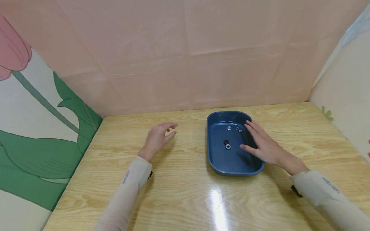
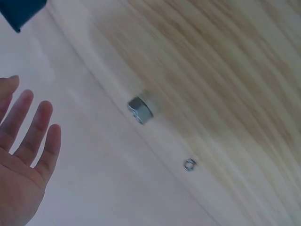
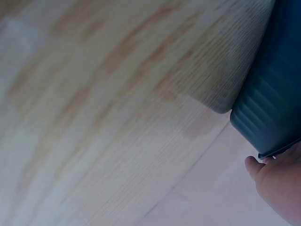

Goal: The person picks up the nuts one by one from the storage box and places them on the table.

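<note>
A blue rectangular tray (image 1: 235, 173) stands on the wooden table, its outer wall (image 3: 268, 108) filling the right side of the right wrist view. Inside lie several small rings that look like nuts: silver ones (image 1: 229, 128) towards the back, and a black one (image 1: 226, 141) beside a silver one (image 1: 228, 146) near the middle. My right hand (image 1: 264, 148) hovers over the tray's right rim, fingers extended and thumb apart. Left of the tray, my left hand (image 1: 157, 138) is above the table with loosely bent fingers, holding nothing. The left wrist view shows a large metal nut (image 2: 140, 110) and a smaller one (image 2: 189, 164) on the table.
The wooden table (image 1: 179, 192) meets a pink sheet (image 1: 188, 64) along its back edge. A panel with a printed tulip (image 1: 14, 48) borders the left side, and a pale panel (image 1: 347, 96) borders the right.
</note>
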The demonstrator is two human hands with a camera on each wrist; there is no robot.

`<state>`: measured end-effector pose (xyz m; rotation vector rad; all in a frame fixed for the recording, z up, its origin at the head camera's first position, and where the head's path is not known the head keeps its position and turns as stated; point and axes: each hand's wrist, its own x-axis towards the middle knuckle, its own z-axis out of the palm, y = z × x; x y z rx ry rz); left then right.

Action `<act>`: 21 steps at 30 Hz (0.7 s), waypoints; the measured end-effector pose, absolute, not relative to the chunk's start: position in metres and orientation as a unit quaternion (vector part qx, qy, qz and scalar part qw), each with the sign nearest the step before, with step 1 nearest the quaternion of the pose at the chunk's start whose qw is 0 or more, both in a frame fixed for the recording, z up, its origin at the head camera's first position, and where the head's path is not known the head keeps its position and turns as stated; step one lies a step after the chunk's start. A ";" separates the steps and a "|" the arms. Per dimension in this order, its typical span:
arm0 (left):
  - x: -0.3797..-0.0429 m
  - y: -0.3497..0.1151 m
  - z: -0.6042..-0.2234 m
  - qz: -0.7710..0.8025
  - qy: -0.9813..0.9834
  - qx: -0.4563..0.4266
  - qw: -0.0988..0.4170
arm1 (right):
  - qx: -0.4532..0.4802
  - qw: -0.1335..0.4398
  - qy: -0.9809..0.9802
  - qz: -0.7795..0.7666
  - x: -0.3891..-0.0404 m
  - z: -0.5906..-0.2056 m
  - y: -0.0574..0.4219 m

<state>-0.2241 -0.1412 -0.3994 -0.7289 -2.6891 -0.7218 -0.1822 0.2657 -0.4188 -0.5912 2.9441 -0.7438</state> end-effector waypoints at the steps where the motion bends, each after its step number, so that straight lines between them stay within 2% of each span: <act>1: -0.225 -0.139 -0.399 -0.246 -0.927 -0.252 0.131 | -0.190 0.025 0.951 -0.241 -0.182 -0.419 0.266; 21: -0.227 -0.111 -0.394 -0.254 -0.914 -0.283 0.138 | -0.191 0.025 0.951 -0.240 -0.182 -0.418 0.264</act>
